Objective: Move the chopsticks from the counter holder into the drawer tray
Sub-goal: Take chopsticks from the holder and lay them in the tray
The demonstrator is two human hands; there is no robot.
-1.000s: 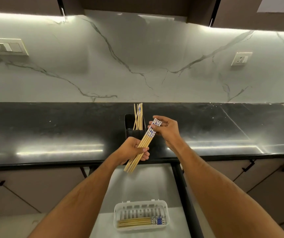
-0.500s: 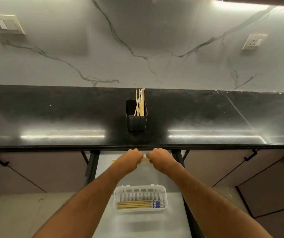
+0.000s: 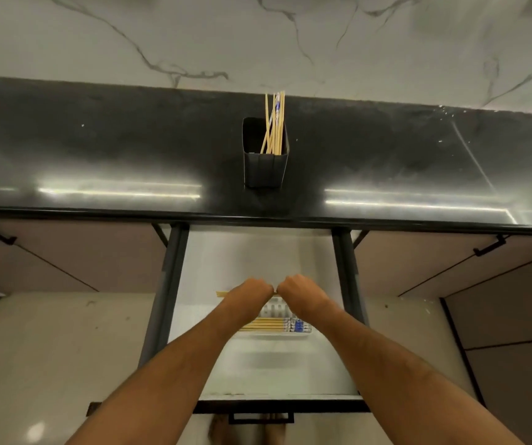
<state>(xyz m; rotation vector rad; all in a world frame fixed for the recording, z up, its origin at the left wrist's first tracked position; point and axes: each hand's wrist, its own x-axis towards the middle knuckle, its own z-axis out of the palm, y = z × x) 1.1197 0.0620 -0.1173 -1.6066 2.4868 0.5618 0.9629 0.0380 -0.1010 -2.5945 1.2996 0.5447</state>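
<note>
We see a bundle of chopsticks (image 3: 222,294) lying level across the open drawer (image 3: 258,255), nearly all of it hidden behind two fists; only its pale tips poke out just left of the left hand (image 3: 251,292), and a sliver shows in the gap between the knuckles. Both the left hand and the right hand (image 3: 301,292) are curled tight around that bundle, knuckles almost touching, directly over the white tray (image 3: 303,335). The wrists and forearms cover most of the tray, so we make out only its slotted back wall, its near rim, and a row of chopsticks already laid inside (image 3: 266,325) with blue-patterned ends to the right. How many the hands hold we cannot tell. Farther back, on the black counter (image 3: 97,149), the dark square holder (image 3: 265,170) stands upright with several more chopsticks (image 3: 275,123) leaning toward its right side. The drawer's front handle (image 3: 260,418) sits at the bottom edge, partly blurred.
</note>
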